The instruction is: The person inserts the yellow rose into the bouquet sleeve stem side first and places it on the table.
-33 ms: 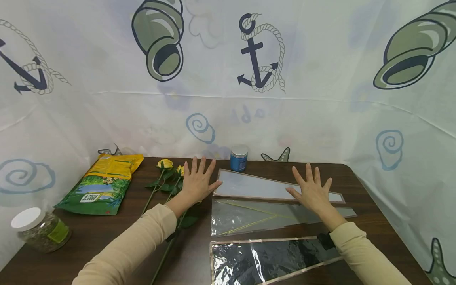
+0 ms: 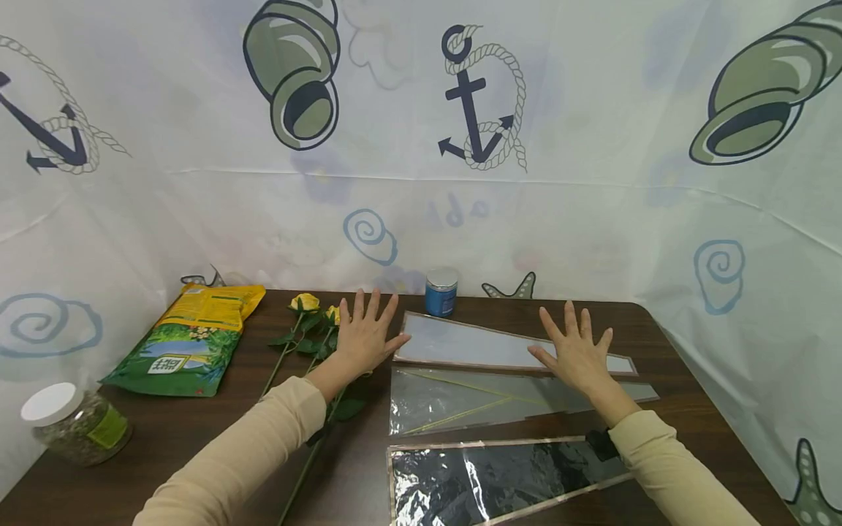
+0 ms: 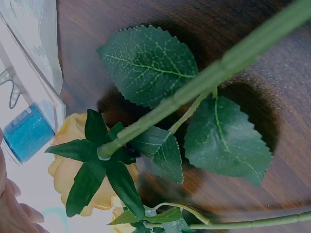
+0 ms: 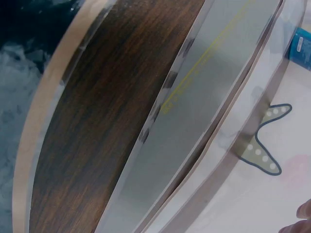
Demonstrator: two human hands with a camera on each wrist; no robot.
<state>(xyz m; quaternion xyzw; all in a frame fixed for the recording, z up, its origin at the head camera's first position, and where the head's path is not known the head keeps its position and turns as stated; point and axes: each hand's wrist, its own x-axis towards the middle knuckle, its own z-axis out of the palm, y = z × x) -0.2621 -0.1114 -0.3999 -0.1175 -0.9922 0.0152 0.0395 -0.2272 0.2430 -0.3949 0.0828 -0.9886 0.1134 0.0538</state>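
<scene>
My left hand [image 2: 362, 340], fingers spread and holding nothing, is over two yellow artificial roses [image 2: 305, 302] on long green stems. One rose [image 3: 73, 179], with its serrated leaves [image 3: 150, 65], fills the left wrist view. My right hand [image 2: 577, 354], fingers also spread with nothing in them, overlaps a white wrapping sheet [image 2: 473, 342] in a clear sleeve. Nearer me lie a grey translucent sheet [image 2: 454, 398] with yellow lines and a black sheet [image 2: 506, 475] with a pale border. The right wrist view shows the grey sheet [image 4: 194, 116] and a few fingertips [image 4: 303, 211].
A yellow and green bag [image 2: 187, 340] lies at the back left. Before it stands a clear jar [image 2: 88, 431] with a white lid. A small blue tin [image 2: 441, 294] is at the back edge of the brown table [image 2: 197, 446], against a patterned cloth [image 2: 579, 204].
</scene>
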